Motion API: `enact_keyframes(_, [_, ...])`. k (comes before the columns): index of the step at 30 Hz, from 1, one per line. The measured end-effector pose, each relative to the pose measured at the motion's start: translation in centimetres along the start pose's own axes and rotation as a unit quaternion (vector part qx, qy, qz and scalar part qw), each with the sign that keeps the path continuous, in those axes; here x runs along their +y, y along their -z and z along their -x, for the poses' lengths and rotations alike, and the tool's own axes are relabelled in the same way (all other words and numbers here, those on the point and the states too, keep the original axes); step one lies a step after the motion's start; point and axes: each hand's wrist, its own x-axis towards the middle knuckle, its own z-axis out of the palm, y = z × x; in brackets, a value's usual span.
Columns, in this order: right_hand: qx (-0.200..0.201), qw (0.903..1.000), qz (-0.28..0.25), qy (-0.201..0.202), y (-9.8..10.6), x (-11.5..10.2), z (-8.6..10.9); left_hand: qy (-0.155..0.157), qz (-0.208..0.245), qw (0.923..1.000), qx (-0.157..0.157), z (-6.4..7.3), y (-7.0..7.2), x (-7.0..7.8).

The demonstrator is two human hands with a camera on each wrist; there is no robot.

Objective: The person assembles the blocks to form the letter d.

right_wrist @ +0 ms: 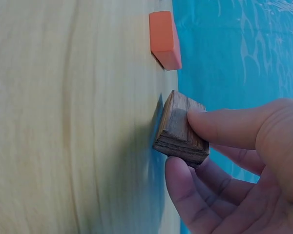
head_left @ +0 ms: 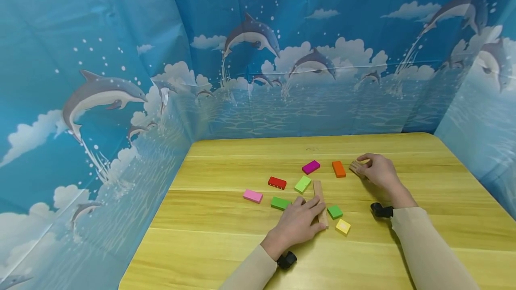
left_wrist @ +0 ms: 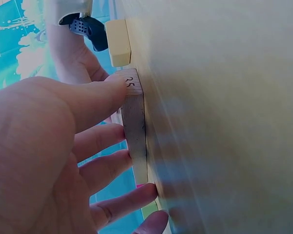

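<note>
A long, narrow wooden strip [head_left: 317,189] lies on the table, its end [left_wrist: 131,83] bearing the number 35. My left hand [head_left: 300,220] holds it from the left, thumb at that near end and two fingers reaching over its side. The last two fingertips lie by the table surface. At the right, my right hand [head_left: 380,171] pinches a small brown striped wooden block [right_wrist: 178,129] between thumb and fingers, close over the tabletop. An orange block [head_left: 338,169] lies just left of it. A green block [head_left: 280,203] is partly hidden by my left fingers.
Behind the strip lie a lime block [head_left: 303,184] and a magenta block [head_left: 311,167]. Red [head_left: 277,182] and pink blocks [head_left: 252,196] are to the left. Right of the strip are a small green block [head_left: 334,211] and a yellow block [head_left: 343,227]. A dolphin-print curtain [head_left: 258,102] borders the table.
</note>
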Motion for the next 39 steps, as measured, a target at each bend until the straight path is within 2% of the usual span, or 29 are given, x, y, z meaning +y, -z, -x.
enact_keyframes(14, [0.012, 0.9999, -0.001, 0.003, 0.8, -0.5, 0.0, 0.004, 0.008, 1.0, 0.001, 0.0, -0.1, 0.0])
enact_keyframes(23, [0.006, 0.9998, -0.02, 0.002, 0.9, -1.7, 0.1, 0.008, 0.009, 0.9999, -0.007, 0.1, 0.1, 0.1])
enact_keyframes(29, [0.004, 0.9995, -0.031, 0.003, 0.7, -2.6, 0.2, 0.011, 0.006, 0.9999, -0.011, 0.1, 0.2, 0.1])
enact_keyframes(39, [0.002, 0.9988, -0.041, 0.025, -0.4, -3.9, 0.2, 0.012, 0.002, 0.9999, -0.011, 0.1, 0.1, 0.1])
